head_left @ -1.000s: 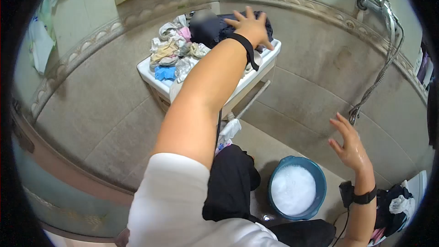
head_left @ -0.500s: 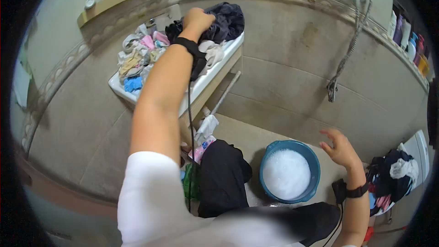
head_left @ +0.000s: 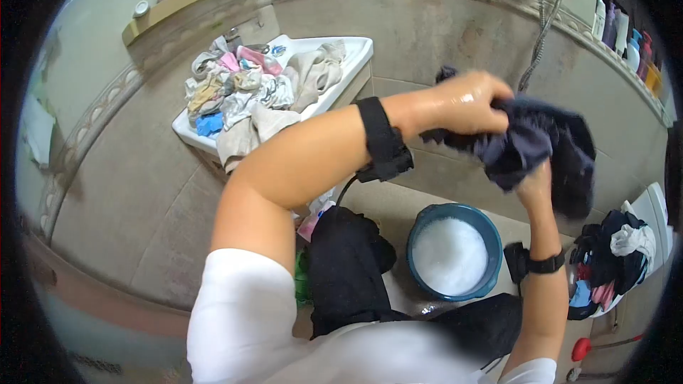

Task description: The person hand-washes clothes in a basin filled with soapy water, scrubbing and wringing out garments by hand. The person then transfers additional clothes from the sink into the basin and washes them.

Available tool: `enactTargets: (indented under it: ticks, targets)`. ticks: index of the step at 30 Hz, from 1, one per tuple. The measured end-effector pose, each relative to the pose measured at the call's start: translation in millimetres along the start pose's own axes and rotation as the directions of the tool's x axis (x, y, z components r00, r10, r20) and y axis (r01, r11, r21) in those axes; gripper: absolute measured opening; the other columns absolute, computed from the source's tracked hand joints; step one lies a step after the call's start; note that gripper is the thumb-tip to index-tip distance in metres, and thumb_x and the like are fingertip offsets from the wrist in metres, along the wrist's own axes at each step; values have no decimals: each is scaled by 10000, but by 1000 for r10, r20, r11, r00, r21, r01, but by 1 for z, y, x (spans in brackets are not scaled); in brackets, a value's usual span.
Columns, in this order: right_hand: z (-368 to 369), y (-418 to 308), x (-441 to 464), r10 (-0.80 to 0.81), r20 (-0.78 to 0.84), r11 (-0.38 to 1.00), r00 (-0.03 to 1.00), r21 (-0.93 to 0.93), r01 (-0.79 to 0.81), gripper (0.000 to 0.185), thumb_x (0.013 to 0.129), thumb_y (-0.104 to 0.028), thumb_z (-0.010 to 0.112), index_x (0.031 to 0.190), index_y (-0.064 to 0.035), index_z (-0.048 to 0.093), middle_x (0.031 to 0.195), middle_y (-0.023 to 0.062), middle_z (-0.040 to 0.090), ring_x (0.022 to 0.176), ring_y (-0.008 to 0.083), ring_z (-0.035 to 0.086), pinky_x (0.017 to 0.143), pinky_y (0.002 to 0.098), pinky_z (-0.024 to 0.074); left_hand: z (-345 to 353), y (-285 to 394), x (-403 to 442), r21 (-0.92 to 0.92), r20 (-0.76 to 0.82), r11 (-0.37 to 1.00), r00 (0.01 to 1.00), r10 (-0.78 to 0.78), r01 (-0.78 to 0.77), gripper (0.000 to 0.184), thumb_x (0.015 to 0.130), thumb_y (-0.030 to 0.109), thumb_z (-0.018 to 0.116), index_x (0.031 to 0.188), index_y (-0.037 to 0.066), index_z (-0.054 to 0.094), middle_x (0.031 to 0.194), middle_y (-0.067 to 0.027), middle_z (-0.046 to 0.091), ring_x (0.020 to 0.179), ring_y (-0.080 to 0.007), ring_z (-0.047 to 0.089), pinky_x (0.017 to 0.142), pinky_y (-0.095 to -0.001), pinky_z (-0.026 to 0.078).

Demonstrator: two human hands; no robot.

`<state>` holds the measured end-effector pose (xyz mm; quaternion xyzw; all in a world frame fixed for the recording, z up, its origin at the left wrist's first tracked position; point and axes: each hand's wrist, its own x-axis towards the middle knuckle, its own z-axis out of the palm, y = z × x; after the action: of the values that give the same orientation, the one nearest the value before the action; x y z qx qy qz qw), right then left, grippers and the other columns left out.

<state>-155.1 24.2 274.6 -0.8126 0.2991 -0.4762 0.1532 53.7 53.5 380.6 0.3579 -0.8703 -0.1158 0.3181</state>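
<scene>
Hands [head_left: 469,103] [head_left: 535,183] on dark cloth [head_left: 525,141]; bottle labels [head_left: 633,55] illegible

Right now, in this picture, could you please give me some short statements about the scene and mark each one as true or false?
1. The left hand holds a dark garment. True.
2. The teal basin contains white suds. True.
3. The right hand is dipped in the suds. False: the right hand is raised at the garment, partly hidden by it.
4. A small bright-blue cloth lies in the basin. False: the small bright-blue cloth lies on the white washstand.
5. A black strap is around the left wrist. True.
</scene>
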Motion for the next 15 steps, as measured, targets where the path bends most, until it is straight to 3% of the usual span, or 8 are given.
enactTargets:
  ticks: [1,4,8,9,11,12,14,15]
  targets:
    - [5,24,-21,103,-66,976,993,201,-87,442,822,-144,579,1226,2,475,1198,123,539,1134,236,483,997,327,339,4,-5,-3,-18,160,1000,987,9,-6,438,719,331,681,989,-11,625,908,-225,634,861,-315,613,772,-345,469]
    - [10,88,-85,278,-37,952,960,-122,-280,400,825,-104,567,1195,24,489,1160,128,566,1085,225,510,956,309,364,-9,-28,-23,502,257,864,960,-116,-30,753,658,482,734,1279,140,479,1275,-223,455,1149,-376,468,922,-435,417]
    - [32,114,-144,373,-23,927,928,-28,-373,350,730,-39,601,1067,5,521,1005,217,591,978,371,554,876,361,409,-83,-80,-57,802,-93,424,788,-608,421,1005,592,444,796,1410,276,238,1403,-205,306,1217,-446,378,954,-574,352]
    - [34,96,-144,403,8,914,915,-61,-402,352,733,-55,609,1071,4,527,1013,216,596,991,372,555,875,361,411,-101,-85,-69,787,-244,267,678,-693,556,1085,548,381,837,1419,263,201,1424,-185,268,1229,-453,360,891,-712,299]
    - [43,113,-158,464,193,884,865,-30,-467,574,709,-159,702,1212,-11,468,1191,244,526,1134,385,485,950,381,380,-134,-104,-96,699,-409,10,412,-814,715,1205,528,373,846,1449,210,87,1455,-185,231,1258,-435,342,934,-732,233]
    - [44,109,-163,464,195,883,864,-27,-468,574,709,-159,702,1212,-11,468,1191,244,526,1134,385,485,950,381,380,-152,-109,-107,626,-327,27,293,-898,780,1215,519,381,848,1447,142,101,1307,-182,471,1179,-340,479,954,-604,349]
    - [46,93,-166,692,343,669,635,-636,-384,897,630,-267,792,1353,-30,318,1355,270,359,1261,409,344,1043,423,298,-168,-131,-130,665,-287,109,387,-876,739,668,570,348,799,1119,24,599,982,-152,663,916,-281,640,798,-345,490]
    - [47,97,-164,738,405,655,539,-623,-428,1113,550,-333,839,1408,-40,193,1420,280,230,1307,438,238,1091,453,220,-173,-143,-136,684,-368,104,465,-805,722,549,592,322,770,1025,13,633,953,-153,667,881,-280,647,773,-356,499]
